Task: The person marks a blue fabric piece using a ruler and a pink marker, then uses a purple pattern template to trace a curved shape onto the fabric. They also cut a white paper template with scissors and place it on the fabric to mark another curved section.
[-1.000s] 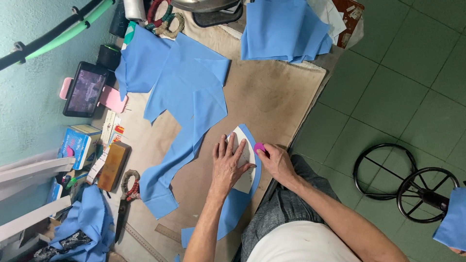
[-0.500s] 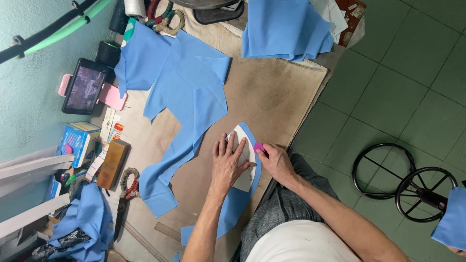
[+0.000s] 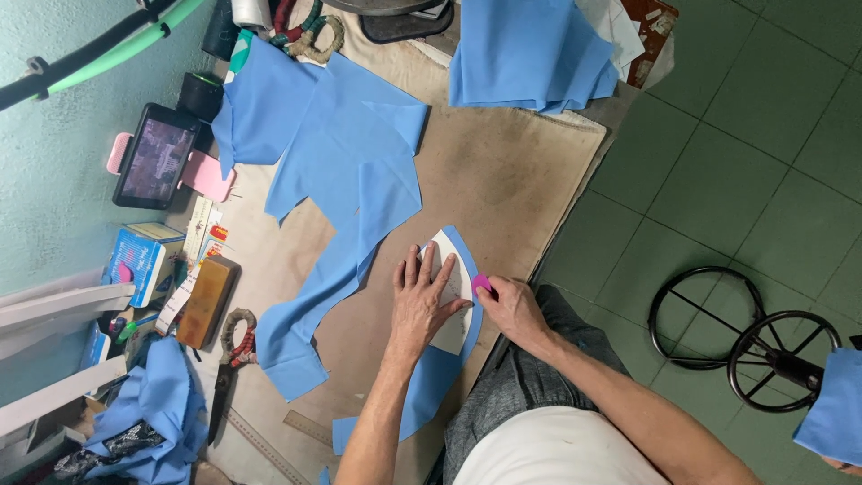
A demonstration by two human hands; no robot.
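Head view: left hand (image 3: 422, 304) lies spread flat on the white pattern (image 3: 452, 286) near the table's (image 3: 503, 180) right edge. Right hand (image 3: 514, 309) pinches pink chalk (image 3: 481, 284) at the blue fabric's (image 3: 341, 189) edge. Nothing has shifted since 0.5 s ago.

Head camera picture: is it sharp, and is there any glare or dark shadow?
Head view: sharp and evenly lit, the left hand on the white paper pattern crisp; soft shadows only; mild glare on the dark tablet screen; slight wide-angle bending at edges.

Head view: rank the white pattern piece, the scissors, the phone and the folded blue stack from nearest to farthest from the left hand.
1. White pattern piece: directly under the left hand.
2. Scissors: on the table beyond the wrist, by the wall-side clutter.
3. Folded blue stack: at the table's far end.
4. Phone: against the wall, in a pink holder; close to the stack's distance.
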